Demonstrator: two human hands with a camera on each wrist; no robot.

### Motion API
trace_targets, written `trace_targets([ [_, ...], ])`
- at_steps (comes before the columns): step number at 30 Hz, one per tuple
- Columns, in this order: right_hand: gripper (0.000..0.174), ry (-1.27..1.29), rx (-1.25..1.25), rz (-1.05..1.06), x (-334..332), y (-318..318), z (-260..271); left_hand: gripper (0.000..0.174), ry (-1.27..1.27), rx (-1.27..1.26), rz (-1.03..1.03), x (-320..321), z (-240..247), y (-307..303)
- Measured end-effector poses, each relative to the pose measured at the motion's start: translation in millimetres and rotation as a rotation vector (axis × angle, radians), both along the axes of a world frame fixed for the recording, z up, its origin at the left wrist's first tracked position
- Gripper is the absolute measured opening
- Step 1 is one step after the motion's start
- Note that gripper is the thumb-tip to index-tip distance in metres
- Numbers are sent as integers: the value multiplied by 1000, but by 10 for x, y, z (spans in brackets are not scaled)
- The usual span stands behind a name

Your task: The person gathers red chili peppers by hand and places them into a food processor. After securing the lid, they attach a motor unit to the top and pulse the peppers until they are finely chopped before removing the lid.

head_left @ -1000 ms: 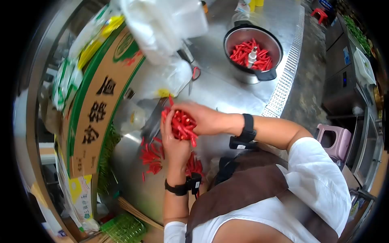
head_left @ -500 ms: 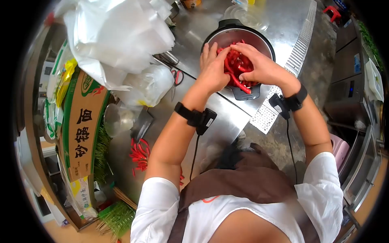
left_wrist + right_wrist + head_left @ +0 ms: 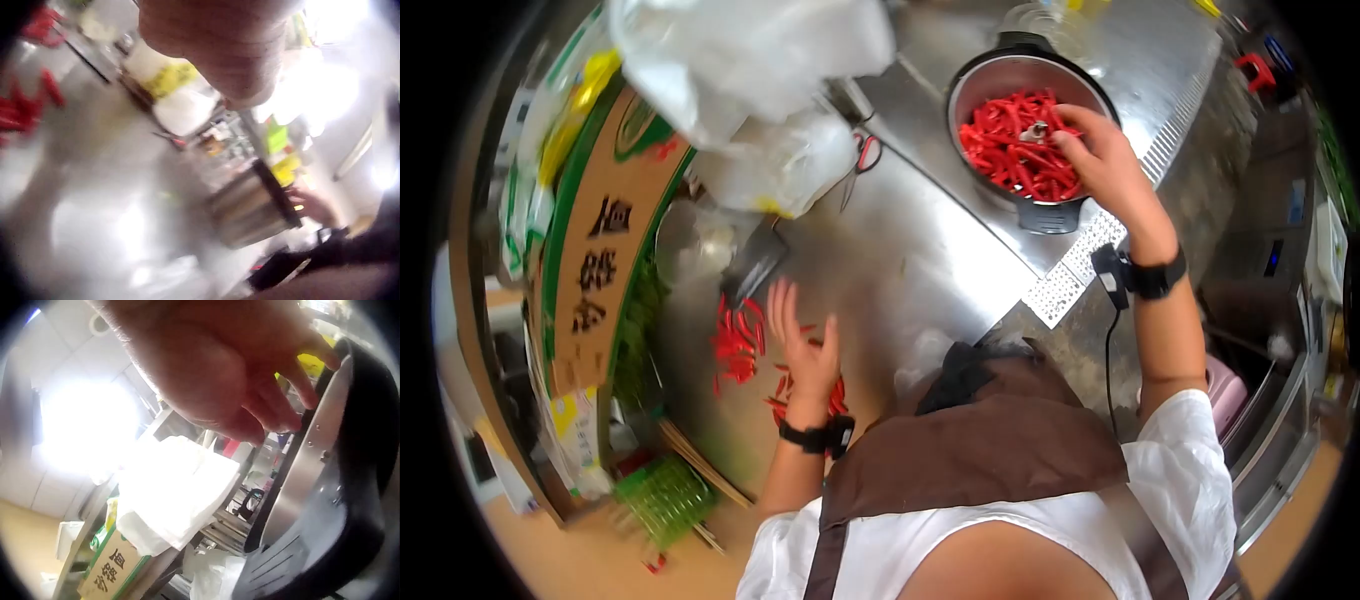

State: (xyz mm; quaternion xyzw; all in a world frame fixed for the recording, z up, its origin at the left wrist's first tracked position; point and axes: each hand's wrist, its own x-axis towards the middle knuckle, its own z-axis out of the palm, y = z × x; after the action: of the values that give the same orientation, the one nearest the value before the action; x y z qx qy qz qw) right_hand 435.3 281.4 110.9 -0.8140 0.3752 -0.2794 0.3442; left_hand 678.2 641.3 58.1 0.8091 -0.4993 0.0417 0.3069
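My right hand [image 3: 1105,165] is over the right side of a steel pot [image 3: 1000,78] with a black rim and handles. Red chilies [image 3: 1000,145] fill much of the pot around a metal centre post. In the right wrist view the fingers [image 3: 272,403] spread loosely near the rim, with no chili visible in them. My left hand [image 3: 805,360], fingers extended and thumb apart, is low over the steel table [image 3: 900,290]. It is beside one heap of red chilies [image 3: 737,345] and overlaps another. The left wrist view is blurred.
A dark cleaver-like blade [image 3: 757,258] lies behind the chili heap, beside a clear container [image 3: 685,245]. Red-handled scissors [image 3: 862,160] and white plastic bags [image 3: 785,165] are farther back. A printed carton [image 3: 610,230] and bundled greens [image 3: 665,497] line the left side.
Both hands carried chilies from the table to the pot, and the chilies now lie inside it. My left hand has come back to the table heaps; the right stays at the pot.
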Motion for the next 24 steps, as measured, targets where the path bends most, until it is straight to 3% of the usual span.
trace_targets([
  [2,35,-7,-228,-17,51,222,137,87,-29,179,156,-91,-265,837],
  [5,28,-297,-57,98,302,821,347,113,40,402,261,-504,-554,1881],
  [7,32,-252,-234,308,410,1117,261,119,84,436,286,-804,-726,2178],
  [9,39,-243,-243,558,726,1453,40,118,149,455,399,-983,-793,2254],
  [14,85,197,-100,976,1380,2319,-808,113,79,277,558,-624,-919,2123],
  [16,86,199,-206,1100,1546,2614,-1157,112,54,292,570,-357,-1004,2107],
  [20,84,261,-445,1210,1974,3172,-1374,110,42,235,476,157,-985,2111],
  [23,79,98,-351,1270,2323,3365,-1347,107,24,131,412,458,-832,2284],
  [24,73,20,-341,1239,2479,3385,-1399,98,36,85,478,593,-786,2379],
])
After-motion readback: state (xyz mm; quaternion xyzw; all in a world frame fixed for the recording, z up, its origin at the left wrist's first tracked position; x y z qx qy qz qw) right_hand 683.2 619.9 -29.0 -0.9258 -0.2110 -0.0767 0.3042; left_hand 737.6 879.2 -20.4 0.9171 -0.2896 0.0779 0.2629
